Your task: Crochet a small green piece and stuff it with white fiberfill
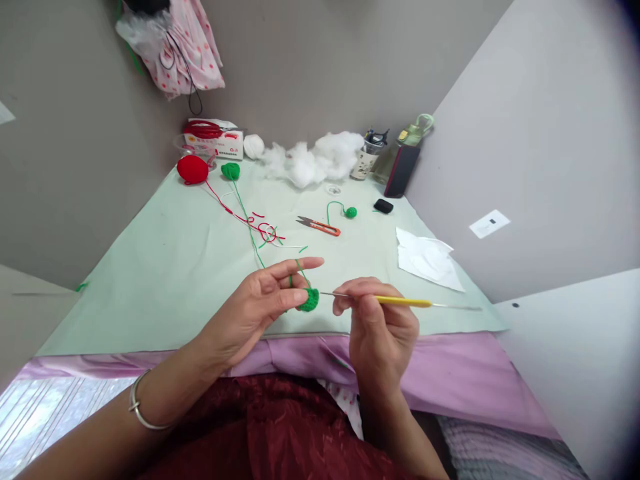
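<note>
Between thumb and fingers, my left hand (267,293) pinches a small green crochet piece (311,300). Green yarn loops over its stretched index finger and runs back to a green yarn ball (231,171). My right hand (377,320) is closed around a crochet hook with a yellow handle (405,302). The hook's thin metal tip points left and reaches the right edge of the green piece; whether it is inside a stitch I cannot tell. Beyond the hands lie orange thread snips (325,228) and a small green crocheted ball (351,213) with a yarn tail.
A red yarn ball (193,170), white stuffing (313,160), a pen cup (366,160) and a dark box-shaped object (402,171) line the table's back. Red, white and green yarn scraps (267,232) lie mid-table. White paper (429,259) rests at right. Walls flank the table.
</note>
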`<action>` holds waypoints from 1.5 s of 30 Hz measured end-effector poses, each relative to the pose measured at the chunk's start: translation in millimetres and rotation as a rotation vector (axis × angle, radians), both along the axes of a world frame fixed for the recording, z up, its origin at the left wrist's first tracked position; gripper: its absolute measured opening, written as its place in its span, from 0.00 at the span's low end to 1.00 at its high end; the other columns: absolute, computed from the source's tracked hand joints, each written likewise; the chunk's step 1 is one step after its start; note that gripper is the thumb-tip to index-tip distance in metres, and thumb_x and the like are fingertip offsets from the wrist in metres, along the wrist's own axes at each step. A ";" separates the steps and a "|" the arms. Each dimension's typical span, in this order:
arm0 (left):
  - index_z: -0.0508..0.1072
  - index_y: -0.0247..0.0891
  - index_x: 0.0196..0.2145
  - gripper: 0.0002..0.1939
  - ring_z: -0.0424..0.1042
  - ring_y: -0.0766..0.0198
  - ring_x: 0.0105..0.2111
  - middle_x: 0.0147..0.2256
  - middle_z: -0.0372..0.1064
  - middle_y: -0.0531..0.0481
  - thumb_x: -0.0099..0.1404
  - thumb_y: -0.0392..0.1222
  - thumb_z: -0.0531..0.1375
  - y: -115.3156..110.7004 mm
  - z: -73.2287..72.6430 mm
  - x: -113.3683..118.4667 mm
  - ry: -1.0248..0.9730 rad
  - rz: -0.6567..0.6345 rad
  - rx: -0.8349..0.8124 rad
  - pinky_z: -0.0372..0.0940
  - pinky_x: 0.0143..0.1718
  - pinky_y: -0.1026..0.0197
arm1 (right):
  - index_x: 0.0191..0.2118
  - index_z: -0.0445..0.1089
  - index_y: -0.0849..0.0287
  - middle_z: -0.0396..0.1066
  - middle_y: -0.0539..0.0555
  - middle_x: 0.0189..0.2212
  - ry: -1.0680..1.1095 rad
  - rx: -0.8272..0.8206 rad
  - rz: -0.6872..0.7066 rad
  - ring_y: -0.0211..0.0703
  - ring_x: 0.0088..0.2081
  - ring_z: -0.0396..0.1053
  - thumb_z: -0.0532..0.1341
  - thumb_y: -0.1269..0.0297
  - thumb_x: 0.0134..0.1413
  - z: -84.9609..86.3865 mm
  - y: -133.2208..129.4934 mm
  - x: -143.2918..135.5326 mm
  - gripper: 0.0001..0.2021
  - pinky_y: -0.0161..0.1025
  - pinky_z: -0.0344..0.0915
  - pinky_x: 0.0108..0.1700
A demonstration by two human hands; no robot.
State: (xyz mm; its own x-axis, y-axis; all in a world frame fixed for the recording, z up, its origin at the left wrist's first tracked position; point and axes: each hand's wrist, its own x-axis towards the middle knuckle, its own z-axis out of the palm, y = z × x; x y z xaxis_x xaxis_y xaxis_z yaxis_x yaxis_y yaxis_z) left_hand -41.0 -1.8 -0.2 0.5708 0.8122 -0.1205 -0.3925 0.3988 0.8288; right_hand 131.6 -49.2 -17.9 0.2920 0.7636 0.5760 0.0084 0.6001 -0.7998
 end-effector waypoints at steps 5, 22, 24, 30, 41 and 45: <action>0.81 0.51 0.56 0.22 0.67 0.66 0.40 0.36 0.70 0.55 0.65 0.43 0.72 -5.5 -2.8 2.5 0.100 0.006 0.164 0.62 0.49 0.63 | 0.42 0.81 0.51 0.80 0.52 0.37 -0.055 -0.008 0.069 0.41 0.39 0.76 0.62 0.67 0.69 -0.5 4.5 -2.8 0.08 0.40 0.74 0.39; 0.83 0.41 0.52 0.21 0.70 0.65 0.36 0.32 0.74 0.53 0.60 0.39 0.74 -6.6 3.6 10.0 -0.022 0.015 -0.054 0.66 0.48 0.60 | 0.40 0.79 0.52 0.77 0.51 0.31 -0.028 -0.009 -0.017 0.39 0.27 0.70 0.61 0.64 0.70 0.5 6.0 -2.7 0.09 0.40 0.70 0.30; 0.82 0.43 0.53 0.23 0.72 0.63 0.40 0.36 0.76 0.52 0.60 0.39 0.74 -9.2 1.6 11.6 0.023 0.045 0.024 0.66 0.50 0.58 | 0.40 0.79 0.52 0.78 0.52 0.33 -0.069 -0.021 0.019 0.42 0.32 0.74 0.61 0.63 0.69 0.8 5.5 -4.3 0.08 0.41 0.73 0.34; 0.80 0.48 0.56 0.19 0.71 0.60 0.45 0.42 0.78 0.51 0.68 0.44 0.69 -7.6 -6.0 5.3 0.090 -0.007 0.133 0.62 0.53 0.59 | 0.45 0.81 0.50 0.82 0.53 0.39 -0.174 0.038 -0.034 0.44 0.41 0.77 0.62 0.68 0.69 -5.4 4.9 -6.8 0.09 0.44 0.74 0.43; 0.75 0.41 0.61 0.28 0.71 0.60 0.42 0.38 0.76 0.50 0.64 0.39 0.68 -2.1 -1.1 6.4 -0.041 -0.051 -0.006 0.60 0.54 0.55 | 0.37 0.80 0.54 0.77 0.51 0.31 0.164 -0.128 0.173 0.37 0.27 0.72 0.66 0.59 0.65 -4.9 13.8 -7.3 0.07 0.35 0.70 0.26; 0.81 0.37 0.55 0.22 0.68 0.62 0.37 0.35 0.73 0.50 0.62 0.38 0.66 2.2 -4.7 4.7 -0.119 -0.078 -0.071 0.60 0.50 0.57 | 0.34 0.78 0.55 0.75 0.50 0.29 0.275 -0.213 0.181 0.34 0.23 0.67 0.68 0.57 0.62 -1.2 18.7 -1.0 0.09 0.33 0.68 0.25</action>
